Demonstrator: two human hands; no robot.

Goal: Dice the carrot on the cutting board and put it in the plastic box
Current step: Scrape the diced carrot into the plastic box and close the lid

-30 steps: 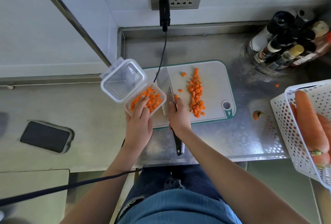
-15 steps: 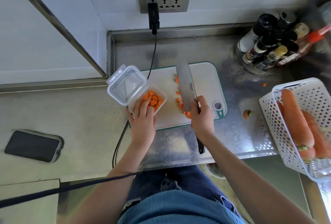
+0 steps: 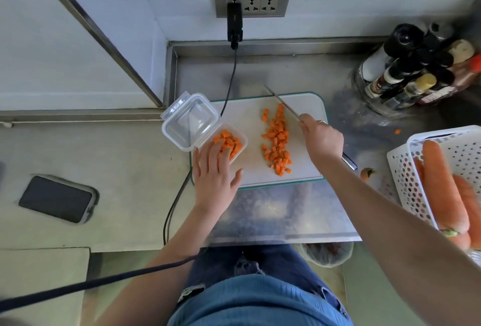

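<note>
A row of diced carrot (image 3: 277, 139) lies down the middle of the white cutting board (image 3: 309, 107). At the board's left edge sits the clear plastic box (image 3: 242, 140) with carrot cubes (image 3: 227, 142) inside and its hinged lid (image 3: 190, 120) folded open to the left. My left hand (image 3: 214, 177) lies flat with spread fingers on the box's near rim. My right hand (image 3: 321, 139) grips a knife (image 3: 282, 103) at the right of the carrot row, blade edge-on and pointing to the far left.
A white perforated basket (image 3: 406, 169) with whole carrots (image 3: 442, 187) stands at the right. Bottles (image 3: 416, 73) crowd the far right corner. A carrot top (image 3: 366, 173) lies beside the board. A black cable (image 3: 229, 96) runs from the wall socket across the board's left corner. A phone (image 3: 57, 198) lies left.
The knife has swung from lying flat over the carrot pieces to the right side of the row, blade now edge-on. My left hand has flattened on the box's rim.
</note>
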